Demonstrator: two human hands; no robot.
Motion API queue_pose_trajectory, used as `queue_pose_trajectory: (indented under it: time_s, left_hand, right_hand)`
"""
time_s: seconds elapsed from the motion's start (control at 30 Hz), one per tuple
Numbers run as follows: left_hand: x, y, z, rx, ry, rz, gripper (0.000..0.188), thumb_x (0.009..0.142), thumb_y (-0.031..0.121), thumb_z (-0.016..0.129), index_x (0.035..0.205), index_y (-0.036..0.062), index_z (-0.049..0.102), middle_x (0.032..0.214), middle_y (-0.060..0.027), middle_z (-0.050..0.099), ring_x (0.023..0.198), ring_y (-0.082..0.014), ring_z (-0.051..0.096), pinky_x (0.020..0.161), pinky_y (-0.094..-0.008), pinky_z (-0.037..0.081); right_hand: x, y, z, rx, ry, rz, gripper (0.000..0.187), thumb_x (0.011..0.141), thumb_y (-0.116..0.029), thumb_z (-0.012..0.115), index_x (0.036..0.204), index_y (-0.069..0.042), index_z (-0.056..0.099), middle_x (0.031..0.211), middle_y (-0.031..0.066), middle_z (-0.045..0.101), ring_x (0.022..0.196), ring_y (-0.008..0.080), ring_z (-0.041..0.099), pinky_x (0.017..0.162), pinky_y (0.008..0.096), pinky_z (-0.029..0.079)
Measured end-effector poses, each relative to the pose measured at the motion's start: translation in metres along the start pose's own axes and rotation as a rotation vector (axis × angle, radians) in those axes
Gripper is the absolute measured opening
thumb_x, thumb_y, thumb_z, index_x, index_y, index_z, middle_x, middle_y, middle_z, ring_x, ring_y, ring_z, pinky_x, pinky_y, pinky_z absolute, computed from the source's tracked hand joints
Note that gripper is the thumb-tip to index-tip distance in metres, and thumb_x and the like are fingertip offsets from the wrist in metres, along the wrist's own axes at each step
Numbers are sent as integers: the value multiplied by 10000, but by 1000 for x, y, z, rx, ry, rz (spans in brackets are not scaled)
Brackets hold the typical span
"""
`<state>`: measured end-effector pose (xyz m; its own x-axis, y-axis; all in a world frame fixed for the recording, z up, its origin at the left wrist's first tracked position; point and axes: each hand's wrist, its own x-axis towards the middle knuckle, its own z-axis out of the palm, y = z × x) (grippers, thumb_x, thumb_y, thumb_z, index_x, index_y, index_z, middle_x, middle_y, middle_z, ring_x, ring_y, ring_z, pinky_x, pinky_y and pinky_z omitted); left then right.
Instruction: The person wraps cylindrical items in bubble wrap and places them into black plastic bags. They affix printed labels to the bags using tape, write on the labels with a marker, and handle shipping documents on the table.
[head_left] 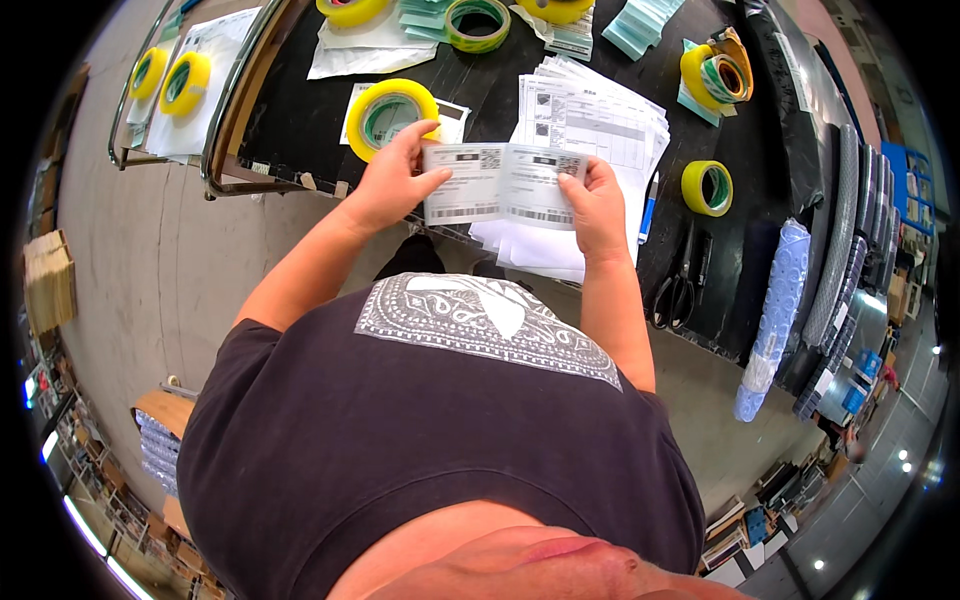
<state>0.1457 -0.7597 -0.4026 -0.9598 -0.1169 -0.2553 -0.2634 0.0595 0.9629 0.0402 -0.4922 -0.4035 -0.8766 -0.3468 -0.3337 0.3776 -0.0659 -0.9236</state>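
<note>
Stretched between my two hands is a strip of white printed labels [505, 183], two panels side by side with barcodes on them. My left hand [397, 180] pinches its left end between thumb and fingers. At the right end my right hand [600, 205] grips it, thumb on top. Beneath the strip lies a loose stack of printed paper sheets [600, 125] on the black table [490, 80]. Just beyond my left hand a big yellow roll of tape [425, 98] rests on a white card.
Right of the papers are a blue pen [650, 210], a yellow-green tape roll [708, 188] and black scissors [675, 290]. A blue bubble-wrap roll [775, 315] leans at the table's right edge. On the left, a metal-framed cart [212, 150] carries papers and tape rolls.
</note>
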Motion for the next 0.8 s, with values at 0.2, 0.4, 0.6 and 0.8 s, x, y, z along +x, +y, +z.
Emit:
queue_pose_trajectory:
  time_s: [0.2, 0.4, 0.6, 0.8]
  left_hand:
    - [-2, 14, 54, 966, 167, 648, 446, 797, 38, 693, 1235, 37, 610, 1306, -98, 587, 1232, -301, 513, 1050, -408, 414]
    - [-4, -7, 111, 1004, -136, 784, 347, 828, 118, 620, 1158, 16, 655, 1362, -93, 569, 1266, -271, 505, 1054, -419, 395]
    - [-5, -20, 143, 1227, -139, 612, 422, 845, 201, 633, 1232, 33, 626, 1438, -83, 506, 1255, -260, 479, 1019, -415, 390]
    - [-5, -12, 162, 1334, -85, 574, 421, 831, 156, 590, 1234, 48, 644, 1450, -40, 504, 1178, -285, 499, 924, -419, 411]
  right_hand:
    - [2, 13, -42, -585, 300, -297, 555, 852, -96, 707, 1349, 45, 502, 1311, 209, 573, 1192, 290, 567, 1028, 363, 443]
    - [-25, -5, -77, -1088, 421, -596, 503, 813, -110, 716, 1284, -4, 577, 1345, 202, 552, 1249, 364, 508, 1088, 444, 368]
    - [-58, -13, -145, -1137, 448, -560, 428, 807, -106, 721, 1216, -23, 625, 1308, 177, 594, 1224, 346, 541, 1067, 431, 400]
    - [-84, -13, -201, -1112, 518, -447, 364, 833, -97, 709, 1182, -24, 641, 1289, 162, 606, 1208, 326, 559, 1056, 412, 423]
